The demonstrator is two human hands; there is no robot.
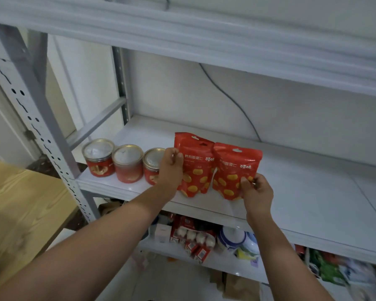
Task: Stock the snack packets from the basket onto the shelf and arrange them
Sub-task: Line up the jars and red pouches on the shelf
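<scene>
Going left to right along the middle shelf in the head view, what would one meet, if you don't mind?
In order: left can → middle can → right can → left hand → left packet → right packet → right hand.

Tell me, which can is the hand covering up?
The right can, next to the packets. The left hand hides its right side; the left can and middle can are fully in view.

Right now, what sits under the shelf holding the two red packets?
A lower shelf carrying small red boxes, a white box and colourful packets. Its back part is hidden by the shelf board above.
</scene>
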